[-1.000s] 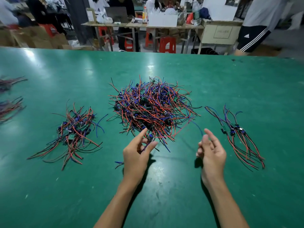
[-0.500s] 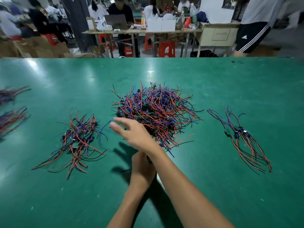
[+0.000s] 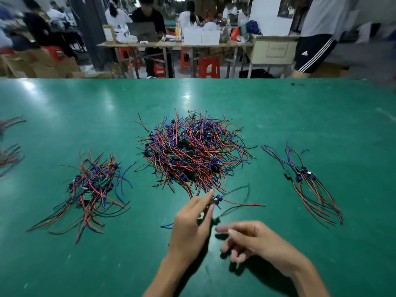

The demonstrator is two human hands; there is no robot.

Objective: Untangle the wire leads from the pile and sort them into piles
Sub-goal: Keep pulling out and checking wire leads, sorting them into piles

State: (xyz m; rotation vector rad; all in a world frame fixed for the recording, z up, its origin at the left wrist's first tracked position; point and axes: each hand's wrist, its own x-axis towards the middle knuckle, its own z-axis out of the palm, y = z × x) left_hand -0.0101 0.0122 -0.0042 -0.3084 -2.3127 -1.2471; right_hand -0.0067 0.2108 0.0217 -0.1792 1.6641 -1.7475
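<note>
A big tangled pile [image 3: 192, 151] of red, blue and black wire leads lies in the middle of the green table [image 3: 278, 116]. A smaller sorted pile [image 3: 90, 189] lies to its left, and a thin sorted pile [image 3: 308, 181] to its right. My left hand [image 3: 192, 224] pinches one wire lead [image 3: 218, 199] by its small blue part, just in front of the big pile; its red wire trails right. My right hand [image 3: 255, 239] hovers low beside it, fingers loosely spread and blurred, holding nothing.
Two more wire bundles [image 3: 10, 155] lie at the table's left edge. Beyond the far table edge are work tables, red stools [image 3: 209, 67] and several people, one standing at the far right in black shorts [image 3: 312, 52].
My right hand has swung back from over the left pile to the near right. My left hand has lifted one lead out of the big pile's front edge.
</note>
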